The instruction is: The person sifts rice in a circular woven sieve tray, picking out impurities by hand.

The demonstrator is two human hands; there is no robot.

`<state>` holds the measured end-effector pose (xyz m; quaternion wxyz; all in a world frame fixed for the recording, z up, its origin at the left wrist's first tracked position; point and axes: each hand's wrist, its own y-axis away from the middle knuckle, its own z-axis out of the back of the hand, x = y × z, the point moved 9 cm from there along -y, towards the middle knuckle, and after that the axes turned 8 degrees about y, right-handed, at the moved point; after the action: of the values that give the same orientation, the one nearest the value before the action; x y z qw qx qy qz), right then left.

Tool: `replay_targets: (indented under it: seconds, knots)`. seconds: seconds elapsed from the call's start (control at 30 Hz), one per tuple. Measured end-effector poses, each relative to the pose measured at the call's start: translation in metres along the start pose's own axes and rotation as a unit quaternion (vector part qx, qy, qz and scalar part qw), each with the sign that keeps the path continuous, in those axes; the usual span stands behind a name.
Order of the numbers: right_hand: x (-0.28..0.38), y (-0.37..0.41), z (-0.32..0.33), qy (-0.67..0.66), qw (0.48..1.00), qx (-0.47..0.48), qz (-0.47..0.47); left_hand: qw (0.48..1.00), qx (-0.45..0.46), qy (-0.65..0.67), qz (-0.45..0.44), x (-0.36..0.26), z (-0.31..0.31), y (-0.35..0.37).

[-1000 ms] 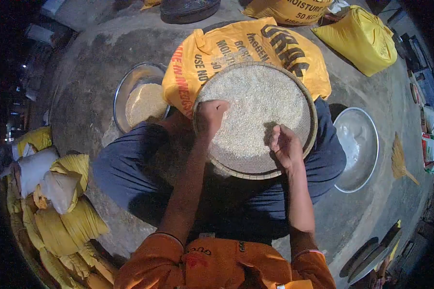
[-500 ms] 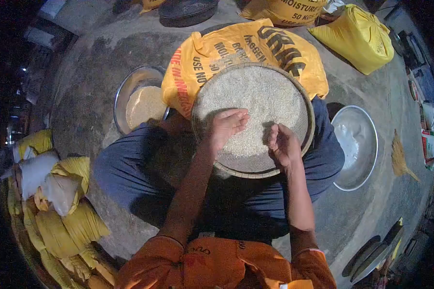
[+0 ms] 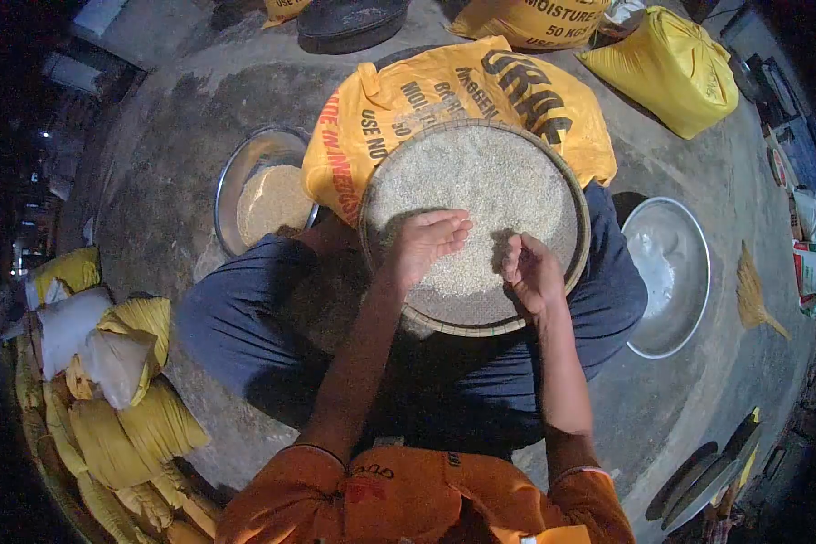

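Note:
A round woven winnowing tray (image 3: 586, 227) with a pale rim rests across my lap, spread with whitish rice grains (image 3: 480, 172). Over the left half of the grain is my left hand (image 3: 429, 245), its fingers loosely stretched toward the right with nothing visible in them. My right hand (image 3: 535, 275) is above the tray's lower right part, fingers curled in and fingertips close together. Whatever those fingertips may pinch is too small to make out. A gap with rice beneath separates the two hands. Under the far edge of the tray lies a yellow printed sack (image 3: 344, 136).
On the left stands a metal basin (image 3: 223, 195) holding light brown grain (image 3: 272, 201). A metal bowl (image 3: 701, 263) with some white contents is to my right, near a small broom (image 3: 754, 295). Filled yellow sacks (image 3: 666, 77) stand far right; more bags (image 3: 136, 426) are piled lower left.
Both hands keep nearly the same place and shape over the rice. The view has shifted very slightly.

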<state>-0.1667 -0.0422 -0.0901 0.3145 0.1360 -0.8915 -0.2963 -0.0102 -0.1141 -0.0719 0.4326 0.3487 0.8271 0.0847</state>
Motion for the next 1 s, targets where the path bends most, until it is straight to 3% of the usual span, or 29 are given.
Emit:
replay_targets:
  seconds: [0.1,0.3,0.33,0.37,0.4,0.47,0.6,0.7,0.77,0.8,0.87,0.93,0.97,1.0]
  knots:
    - [0.000,-0.002,-0.003,0.010,0.999,0.052,0.012,1.000,-0.015,-0.006,0.006,0.001,0.002,0.000]
    - [0.002,0.003,-0.002,0.015,1.000,0.009,0.012,0.992,-0.073,-0.098,-0.034,-0.005,0.011,0.000]
    - [0.003,0.002,-0.002,0.015,1.000,0.009,0.012,0.949,-0.094,-0.269,-0.136,-0.019,0.016,-0.003]
    - [0.002,0.002,-0.001,0.020,1.000,0.001,0.008,0.866,-0.111,-0.428,-0.233,-0.029,0.014,-0.001]
    - [0.001,0.002,0.001,0.024,1.000,-0.007,0.003,0.866,-0.110,-0.429,-0.233,-0.033,0.010,0.001]
    - [-0.001,-0.003,0.005,0.023,1.000,0.004,0.005,0.713,-0.187,-0.627,-0.252,-0.061,-0.012,0.018]
    - [0.001,-0.001,0.002,0.016,1.000,0.006,0.009,0.696,-0.168,-0.618,-0.325,-0.078,-0.027,0.034]
    - [-0.001,0.000,-0.005,0.024,1.000,0.010,0.004,0.716,-0.160,-0.558,-0.389,-0.082,-0.037,0.037]
    - [-0.007,0.000,-0.012,0.010,1.000,0.029,-0.002,0.845,-0.046,-0.435,-0.307,-0.060,-0.064,0.028]
    - [-0.009,0.001,-0.017,-0.003,0.999,0.049,-0.008,0.845,-0.043,-0.435,-0.309,-0.053,-0.075,0.030]
    - [-0.010,-0.005,-0.015,0.012,0.998,0.060,0.006,0.835,0.014,-0.517,-0.187,-0.017,-0.095,0.021]
    - [-0.006,0.003,-0.009,-0.017,0.999,-0.027,-0.006,0.804,0.034,-0.566,-0.178,-0.008,-0.109,0.019]
    - [-0.004,0.005,-0.010,-0.016,0.999,-0.040,0.002,0.771,0.050,-0.613,-0.167,-0.003,-0.115,0.016]
    - [-0.004,0.002,0.000,-0.017,0.999,-0.040,0.006,0.769,0.053,-0.614,-0.169,-0.004,-0.114,0.009]
